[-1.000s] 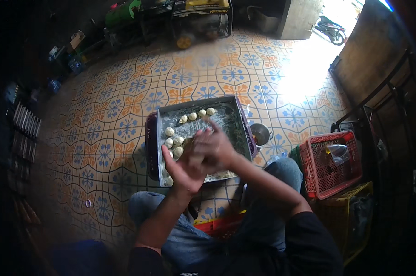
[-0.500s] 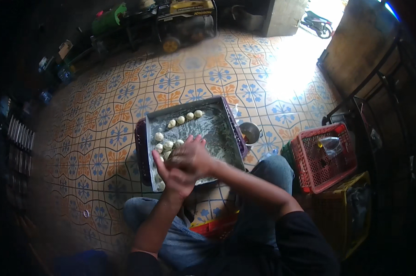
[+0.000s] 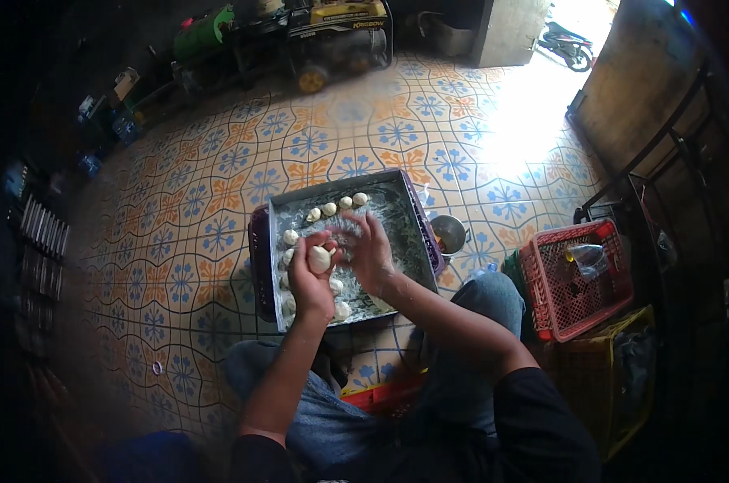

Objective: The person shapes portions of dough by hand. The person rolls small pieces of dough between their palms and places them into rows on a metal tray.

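Note:
My left hand is palm up over the tray, its fingers curled round a pale dough ball. Just to its right, my right hand is raised with fingers apart and holds nothing; its fingertips are slightly blurred. Below both hands lies a square metal tray, its bottom streaked with white flour or grease. A short row of dough balls sits along the far side. More dough balls lie down the left side and near edge, partly hidden by my left hand.
Under the tray is a purple crate. A metal pot stands at its right on the patterned tile floor. A red plastic crate and a yellow crate are by my right knee. A generator stands at the back.
My hands were pressed together over the tray; now they are apart. The right has moved right and opened, and the dough ball shows in my left palm. The view has shifted slightly.

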Available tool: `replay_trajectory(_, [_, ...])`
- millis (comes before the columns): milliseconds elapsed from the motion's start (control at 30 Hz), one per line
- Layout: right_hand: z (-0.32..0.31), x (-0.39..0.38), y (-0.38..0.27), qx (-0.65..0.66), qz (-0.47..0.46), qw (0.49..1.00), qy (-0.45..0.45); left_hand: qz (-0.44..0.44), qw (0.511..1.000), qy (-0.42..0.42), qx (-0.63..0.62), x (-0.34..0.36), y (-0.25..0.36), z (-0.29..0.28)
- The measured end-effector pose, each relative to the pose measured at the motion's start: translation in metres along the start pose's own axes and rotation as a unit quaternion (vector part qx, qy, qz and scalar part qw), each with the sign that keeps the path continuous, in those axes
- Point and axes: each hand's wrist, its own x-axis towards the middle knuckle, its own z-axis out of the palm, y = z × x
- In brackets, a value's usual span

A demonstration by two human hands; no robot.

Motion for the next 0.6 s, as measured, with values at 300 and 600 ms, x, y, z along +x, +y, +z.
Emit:
replay_trajectory(300, [-0.032, 0.009, 0.097, 0.218, 0.070, 0.945, -0.235, 0.375, 0.752, -0.254, 0.478, 0.018, -0.003, 0.003])
replay_trajectory(600, [-0.069, 0.007, 0.105, 0.136, 0.021, 0.964, -0.228, 0.295, 0.642, -0.374, 0.600, 0.020, -0.006, 0.010])
